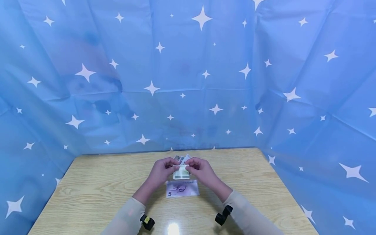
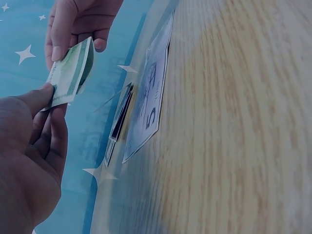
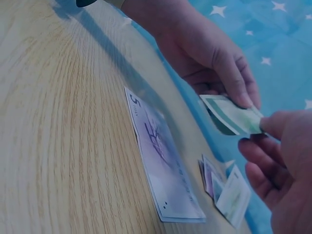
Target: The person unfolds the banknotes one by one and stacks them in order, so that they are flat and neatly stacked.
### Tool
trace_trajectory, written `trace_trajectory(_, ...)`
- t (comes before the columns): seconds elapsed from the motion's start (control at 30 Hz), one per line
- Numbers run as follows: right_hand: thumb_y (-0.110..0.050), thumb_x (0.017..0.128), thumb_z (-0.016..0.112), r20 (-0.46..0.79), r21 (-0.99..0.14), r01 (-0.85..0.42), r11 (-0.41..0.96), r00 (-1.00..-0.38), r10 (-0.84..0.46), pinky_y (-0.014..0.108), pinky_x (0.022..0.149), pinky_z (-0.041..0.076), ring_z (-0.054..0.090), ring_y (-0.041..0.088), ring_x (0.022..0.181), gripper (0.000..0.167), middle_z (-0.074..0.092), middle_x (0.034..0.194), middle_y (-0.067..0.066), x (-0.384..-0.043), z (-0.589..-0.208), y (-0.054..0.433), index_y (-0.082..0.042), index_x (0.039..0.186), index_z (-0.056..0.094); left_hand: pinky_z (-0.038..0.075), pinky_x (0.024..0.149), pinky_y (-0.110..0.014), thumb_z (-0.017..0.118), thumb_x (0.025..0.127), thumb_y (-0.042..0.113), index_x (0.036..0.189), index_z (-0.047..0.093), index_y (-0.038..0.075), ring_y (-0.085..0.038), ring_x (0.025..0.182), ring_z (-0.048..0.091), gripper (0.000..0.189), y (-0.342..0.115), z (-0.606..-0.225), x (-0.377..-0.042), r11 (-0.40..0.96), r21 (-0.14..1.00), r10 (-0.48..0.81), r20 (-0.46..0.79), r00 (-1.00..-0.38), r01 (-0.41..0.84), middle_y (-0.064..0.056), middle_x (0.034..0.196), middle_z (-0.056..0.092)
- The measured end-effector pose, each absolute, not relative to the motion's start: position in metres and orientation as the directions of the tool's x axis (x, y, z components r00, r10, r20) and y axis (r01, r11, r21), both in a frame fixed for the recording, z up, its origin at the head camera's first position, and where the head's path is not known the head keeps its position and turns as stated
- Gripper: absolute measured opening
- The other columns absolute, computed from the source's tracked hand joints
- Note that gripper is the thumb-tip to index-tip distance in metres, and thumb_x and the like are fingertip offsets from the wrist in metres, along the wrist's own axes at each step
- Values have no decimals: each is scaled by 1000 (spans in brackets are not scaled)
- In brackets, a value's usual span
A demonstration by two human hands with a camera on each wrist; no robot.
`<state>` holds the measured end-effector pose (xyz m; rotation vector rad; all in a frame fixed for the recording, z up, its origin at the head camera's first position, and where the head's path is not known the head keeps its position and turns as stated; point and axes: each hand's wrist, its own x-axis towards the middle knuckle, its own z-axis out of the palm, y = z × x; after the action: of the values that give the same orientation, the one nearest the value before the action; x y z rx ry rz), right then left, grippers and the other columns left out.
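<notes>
Both hands hold a small green banknote (image 1: 181, 173) above the table, one at each upper corner. My left hand (image 1: 162, 168) pinches its left side between thumb and fingers, and my right hand (image 1: 201, 168) pinches the right side the same way. In the left wrist view the green banknote (image 2: 73, 73) looks bent over, with a gap between its layers. Below the hands lies a purple banknote (image 1: 182, 188) marked 5, flat on the wood. Beyond it, partly covered by the hands, is a small loose pile of notes (image 3: 233, 197), some folded.
The wooden table (image 1: 111, 182) reaches back to a blue curtain (image 1: 182, 107) with white stars, which also hangs along both sides. Black wrist devices (image 1: 224, 215) sit at both sleeves. A bright light reflection lies at the table's near edge.
</notes>
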<state>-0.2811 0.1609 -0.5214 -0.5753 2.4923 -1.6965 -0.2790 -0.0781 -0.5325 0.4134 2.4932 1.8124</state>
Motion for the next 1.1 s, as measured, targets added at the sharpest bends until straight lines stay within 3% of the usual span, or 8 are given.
trace_trajectory(0.23,-10,104,77,150,-881,-307,360,-903,-402,26,75,56,66,18,86,28,74,100,6,-280,-519,167,-5,132,75,62,77,-39,76,107,14,110,80,8,-28,90,70,8,-78,-533,-279,265,947,231,119,-966,180,1,99,77)
trace_trajectory(0.4,-13,102,81,170,-857,-349,378,-886,-431,29,81,59,70,19,91,26,76,101,-2,-279,-516,171,-14,127,76,65,80,-47,76,107,12,107,80,10,-22,91,70,4,-78,-532,-278,260,951,237,105,-966,167,-2,100,77)
trace_trajectory(0.53,-13,102,81,182,-854,-363,374,-880,-439,29,81,58,69,19,91,23,76,100,-2,-278,-513,173,-14,124,77,66,78,-43,75,107,13,105,79,11,-26,110,73,5,-77,-531,-277,240,957,247,99,-964,160,-11,128,77)
trace_trajectory(0.63,-12,102,81,184,-855,-365,370,-878,-441,29,80,58,69,20,91,22,76,100,-1,-278,-512,174,-13,124,77,66,78,-38,75,107,13,105,79,8,-34,133,68,7,-77,-530,-277,220,962,256,104,-961,163,-14,152,67)
trace_trajectory(0.73,-11,102,81,176,-853,-360,378,-880,-441,29,80,58,69,21,91,22,76,100,0,-278,-512,175,-12,123,77,66,79,-34,76,107,13,106,79,5,-40,142,62,9,-77,-529,-277,208,962,265,116,-957,174,-17,159,61)
trace_trajectory(0.93,-12,102,81,175,-857,-358,372,-879,-443,29,81,59,70,21,91,19,76,100,1,-279,-512,177,-11,120,76,66,79,-34,76,106,13,105,80,7,-39,140,63,7,-78,-530,-277,210,958,260,135,-956,193,-15,150,67)
trace_trajectory(1.1,-14,100,83,176,-856,-356,374,-882,-437,30,80,58,69,19,89,19,75,99,0,-279,-511,179,-9,117,76,65,78,-45,76,107,14,106,80,10,-27,101,72,6,-80,-531,-276,239,952,264,124,-956,189,-7,111,78)
